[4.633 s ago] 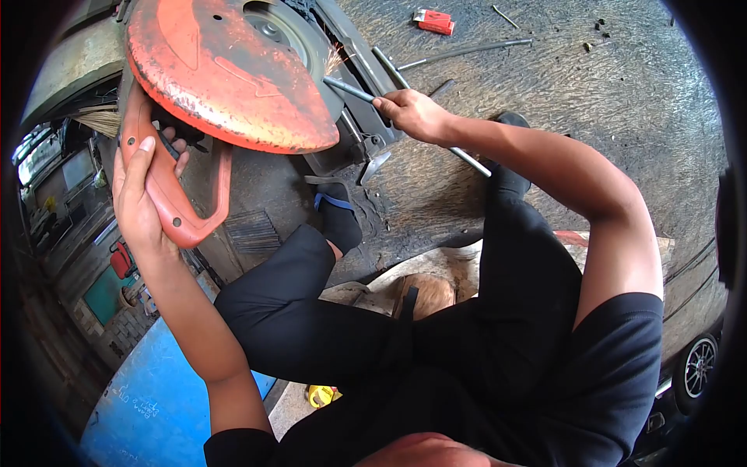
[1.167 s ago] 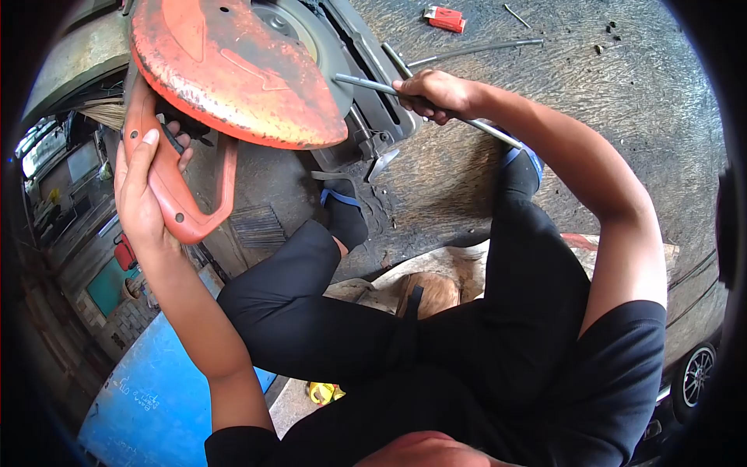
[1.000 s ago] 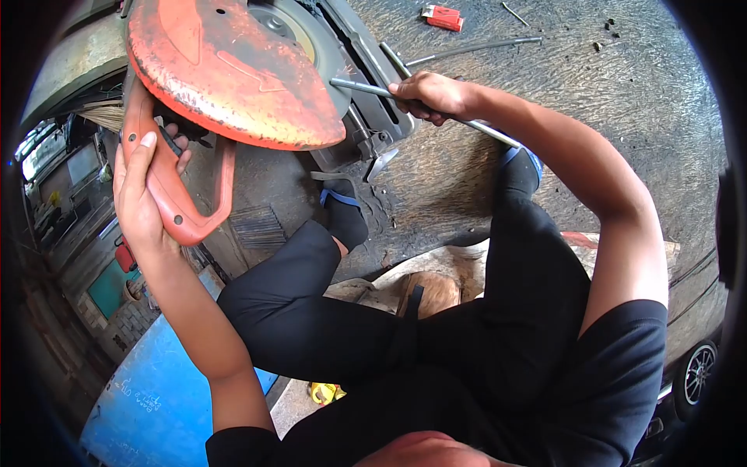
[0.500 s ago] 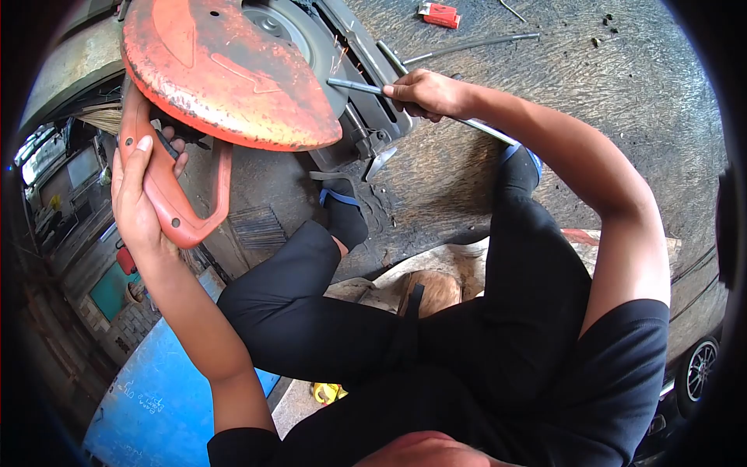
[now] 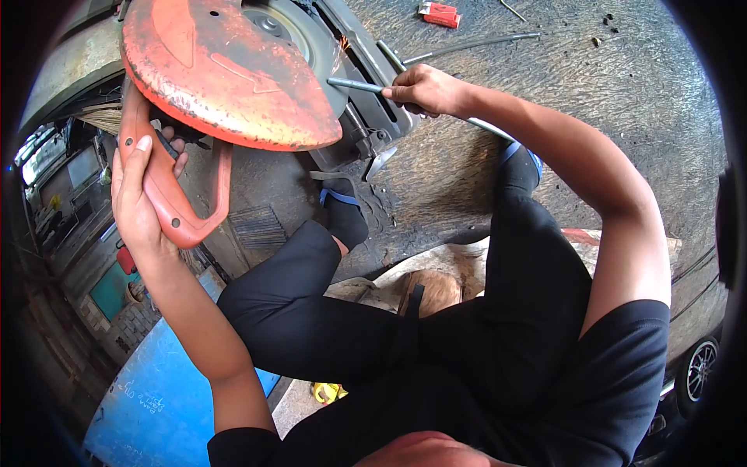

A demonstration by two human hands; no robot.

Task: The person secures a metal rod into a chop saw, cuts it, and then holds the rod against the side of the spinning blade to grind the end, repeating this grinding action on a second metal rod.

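My left hand (image 5: 138,194) is wrapped round the orange handle (image 5: 177,204) of a chop saw, its thumb along the top. The saw's worn orange guard (image 5: 226,86) covers much of the grey cutting disc (image 5: 334,95). Closed on a thin metal rod (image 5: 354,84), my right hand (image 5: 426,89) is just right of the disc. One end of the rod overlaps the disc's edge, and its other part runs back under my forearm. Small orange sparks (image 5: 342,45) show above the rod, by the slotted saw base (image 5: 366,54).
Another metal rod (image 5: 475,47) lies on the stained floor, near a red packet (image 5: 440,14). My sandalled feet are on either side below the saw. A bundle of thin rods (image 5: 258,227) lies left of my knee, and a blue panel (image 5: 148,397) is at lower left.
The sparks have gathered into a brighter, tighter cluster by the saw base. My right hand has shifted very slightly upward; my left hand stays on the handle.
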